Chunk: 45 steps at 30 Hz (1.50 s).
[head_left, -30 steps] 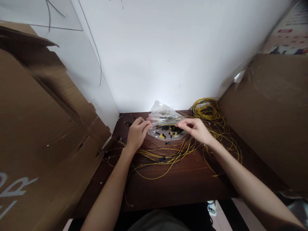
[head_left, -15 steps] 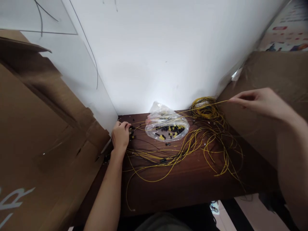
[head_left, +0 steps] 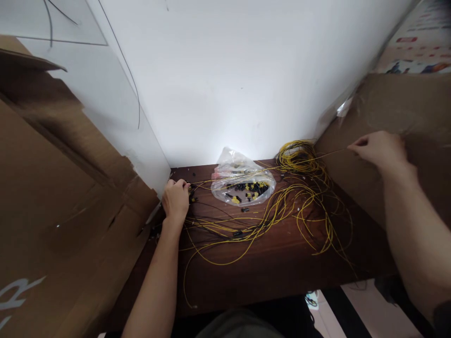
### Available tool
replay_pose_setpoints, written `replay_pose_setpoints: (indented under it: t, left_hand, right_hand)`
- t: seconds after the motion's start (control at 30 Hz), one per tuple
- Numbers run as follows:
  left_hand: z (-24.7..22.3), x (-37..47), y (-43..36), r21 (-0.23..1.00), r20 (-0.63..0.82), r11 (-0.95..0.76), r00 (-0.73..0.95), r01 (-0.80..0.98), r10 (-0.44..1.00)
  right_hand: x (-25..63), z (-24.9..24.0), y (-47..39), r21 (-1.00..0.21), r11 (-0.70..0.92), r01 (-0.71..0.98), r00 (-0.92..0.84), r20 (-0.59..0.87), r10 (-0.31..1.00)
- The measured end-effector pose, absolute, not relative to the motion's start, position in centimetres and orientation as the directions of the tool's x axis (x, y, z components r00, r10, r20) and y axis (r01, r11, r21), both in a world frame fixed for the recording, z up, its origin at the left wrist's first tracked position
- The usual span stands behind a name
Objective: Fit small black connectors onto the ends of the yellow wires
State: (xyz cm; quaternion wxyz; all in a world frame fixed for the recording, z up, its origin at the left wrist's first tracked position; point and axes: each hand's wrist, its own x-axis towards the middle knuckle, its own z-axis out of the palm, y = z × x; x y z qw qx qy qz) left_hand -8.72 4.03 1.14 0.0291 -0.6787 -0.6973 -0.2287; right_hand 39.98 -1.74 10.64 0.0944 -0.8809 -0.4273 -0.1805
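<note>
Ahead, yellow wires (head_left: 262, 228), brown tabletop (head_left: 275, 277), white wall (head_left: 229, 70)

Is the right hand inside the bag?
No, the right hand pinches a wire off to the right, well clear of the bag.

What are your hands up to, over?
Left hand, right hand: both pinching. Yellow wire stretched between. Plastic bag, loose wires on the table.
</note>
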Motion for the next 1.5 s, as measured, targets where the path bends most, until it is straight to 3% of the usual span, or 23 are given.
replay_pose_setpoints:
  t: [0.1, 0.23, 0.33, 0.4, 0.57, 0.67, 0.8, 0.97, 1.27, 1.5]
  left_hand:
    - [1.3, -8.5, 3.8, 0.267, 0.336, -0.014, -0.079, 0.964, 0.938]
    - [1.4, -8.2, 3.6, 0.281, 0.331, -0.004, -0.093, 0.96, 0.939]
    - [1.3, -8.3, 3.6, 0.286, 0.35, -0.024, -0.081, 0.958, 0.933]
    - [1.1, -8.4, 3.7, 0.29, 0.378, -0.049, -0.067, 0.956, 0.924]
    - [0.7, -8.1, 4.3, 0.296, 0.479, -0.259, 0.091, 0.919, 0.873]
    - [0.4, -7.3, 4.5, 0.309, 0.501, -0.466, 0.275, 0.829, 0.821]
    - [-0.4, -6.0, 4.8, 0.347, 0.504, -0.626, 0.424, 0.699, 0.753]
    - [-1.2, -5.3, 5.3, 0.402, 0.464, -0.664, 0.485, 0.63, 0.741]
    - [-1.4, -5.3, 5.3, 0.401, 0.423, -0.629, 0.474, 0.666, 0.772]
    - [-1.0, -5.0, 5.1, 0.476, 0.429, -0.603, 0.429, 0.641, 0.795]
  right_hand:
    - [38.6, 9.7, -1.1, -0.044, -0.7, 0.713, 0.673, 0.324, 0.665]
    - [36.8, 9.4, -0.7, -0.001, -0.603, 0.798, 0.572, 0.316, 0.757]
    - [34.7, 9.1, -0.3, -0.013, -0.367, 0.93, 0.34, 0.41, 0.847]
    - [32.2, 8.8, 0.1, -0.108, -0.119, 0.987, 0.155, 0.443, 0.883]
    - [23.6, 6.8, 1.4, -0.355, 0.419, 0.836, -0.289, 0.365, 0.885]
    - [19.2, 5.0, 2.4, -0.351, 0.544, 0.762, -0.443, 0.331, 0.833]
    - [16.0, 3.2, 3.6, -0.204, 0.57, 0.796, -0.498, 0.315, 0.808]
    - [14.8, 2.3, 3.8, -0.036, 0.498, 0.866, -0.462, 0.318, 0.828]
    - [14.3, 1.7, 3.7, -0.001, 0.468, 0.884, -0.433, 0.377, 0.819]
    - [13.5, 1.3, 3.5, -0.044, 0.606, 0.794, -0.543, 0.398, 0.74]
